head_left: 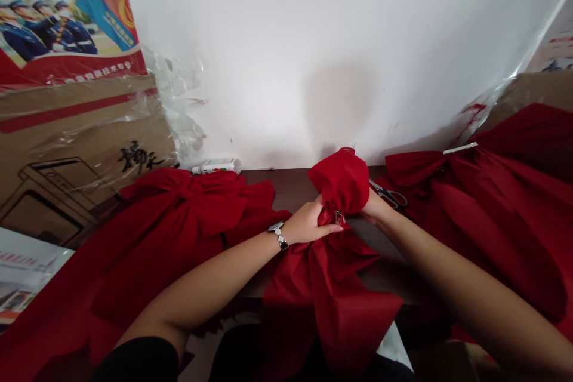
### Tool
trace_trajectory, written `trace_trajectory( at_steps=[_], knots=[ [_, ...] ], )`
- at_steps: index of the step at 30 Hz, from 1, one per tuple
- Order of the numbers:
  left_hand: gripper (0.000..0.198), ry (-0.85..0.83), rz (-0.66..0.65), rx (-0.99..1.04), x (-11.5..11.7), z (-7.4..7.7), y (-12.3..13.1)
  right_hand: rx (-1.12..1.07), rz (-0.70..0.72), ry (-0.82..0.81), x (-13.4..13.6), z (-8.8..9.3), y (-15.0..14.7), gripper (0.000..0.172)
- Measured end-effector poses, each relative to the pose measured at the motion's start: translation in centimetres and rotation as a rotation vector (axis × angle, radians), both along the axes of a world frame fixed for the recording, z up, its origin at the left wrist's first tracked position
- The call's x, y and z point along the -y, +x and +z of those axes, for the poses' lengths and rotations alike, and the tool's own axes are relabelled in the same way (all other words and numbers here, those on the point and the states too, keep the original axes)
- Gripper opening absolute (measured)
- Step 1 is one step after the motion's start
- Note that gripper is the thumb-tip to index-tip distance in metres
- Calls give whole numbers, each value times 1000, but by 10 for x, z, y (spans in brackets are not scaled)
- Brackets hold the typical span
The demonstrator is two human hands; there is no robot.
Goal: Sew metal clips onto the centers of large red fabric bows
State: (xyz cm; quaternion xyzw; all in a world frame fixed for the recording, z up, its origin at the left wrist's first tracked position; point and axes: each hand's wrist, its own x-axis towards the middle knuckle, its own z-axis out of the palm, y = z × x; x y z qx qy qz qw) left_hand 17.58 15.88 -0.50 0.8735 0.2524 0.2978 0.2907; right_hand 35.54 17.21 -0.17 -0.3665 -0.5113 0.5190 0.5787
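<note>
In front of me is a red fabric bow (342,179), its gathered loop upright and its long tails hanging down over the table's front edge. My left hand (308,221) is closed on the bow's gathered middle, thumb pointing right. Close to that thumb, a small shiny clip-like piece (339,216) sits at the gather. My right hand (372,206) is behind the loop's right side, touching the cloth; its fingers are mostly hidden. Just behind that hand lie scissors (391,194) on the table.
A second red bow (188,194) lies to the left, and more red fabric (492,203) spreads on the right with a white strip (460,148) on it. A white bottle (218,166) lies against the white wall (268,71). Cardboard boxes (80,131) stand at the left.
</note>
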Motion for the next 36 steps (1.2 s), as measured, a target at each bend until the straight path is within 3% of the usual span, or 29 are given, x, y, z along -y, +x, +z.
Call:
trace_trajectory(
  at_steps=[4, 9, 13, 16, 20, 24, 27, 30, 36],
  knots=[
    [39, -24, -53, 17, 4, 8, 0, 48, 20, -55, -1, 0, 1, 25],
    [33, -53, -68, 103, 5, 12, 0, -8, 19, -29, 0, 8, 2, 24],
    [40, -53, 80, 203, -4, 4, -3, -10, 20, -110, 1, 19, 5, 24],
    [46, -50, 197, 262, -10, -2, -5, 77, -81, -124, -1, 22, 6, 24],
    [45, -73, 243, 291, -10, -6, -5, 201, -188, -114, -6, 18, 8, 24],
    [40, -77, 316, 312, -8, -8, -3, 51, -229, -101, -9, 17, 10, 22],
    [39, -94, 295, 285, -9, -9, -2, 10, -160, -26, -10, 16, 11, 22],
    [42, -122, 243, 281, -10, -10, -2, 119, -47, 53, -9, 15, 9, 24],
    [39, -204, 119, 275, -12, -11, -3, 199, 6, 181, -6, 19, 9, 24]
  ],
)
